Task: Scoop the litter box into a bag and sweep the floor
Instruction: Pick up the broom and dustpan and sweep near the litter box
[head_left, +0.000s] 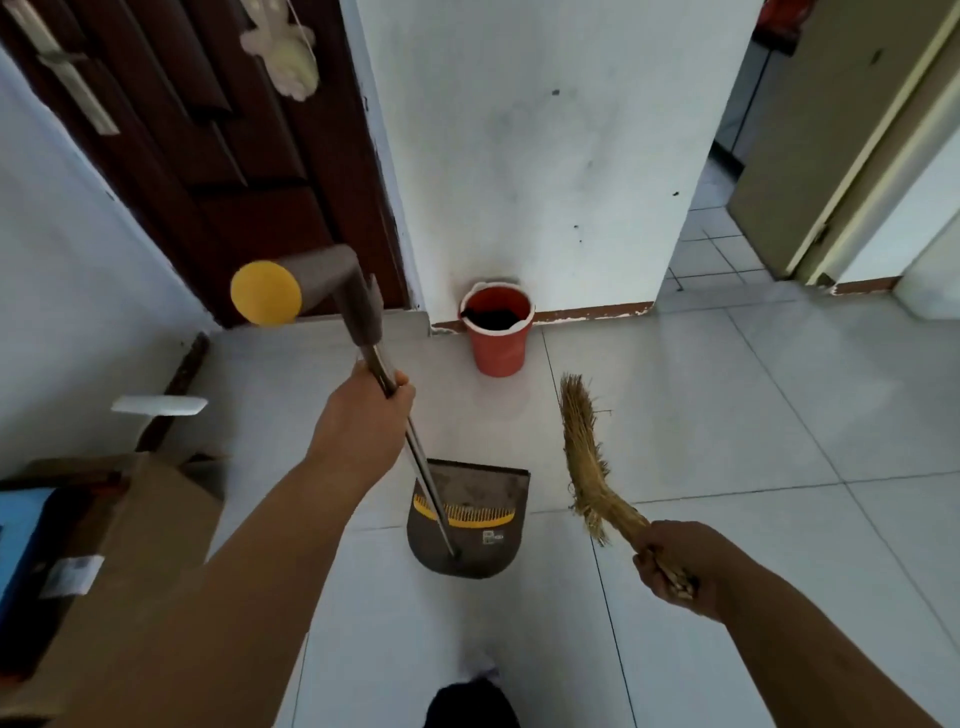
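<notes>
Left hand (363, 410) is wrapped round the pole (423, 467) of the dustpan (478, 488), just under its grey grip. The pan sits mid-floor (753, 405), mouth toward the far wall (545, 156). Right hand (670, 561) clenches the broom (584, 447) by its straw stem, bristles curving away just right of the pan. Whether they touch the tiles is hard to say. A red bucket (498, 348) stands at the wall's foot, and a box (145, 519) lies at the floor's left edge.
</notes>
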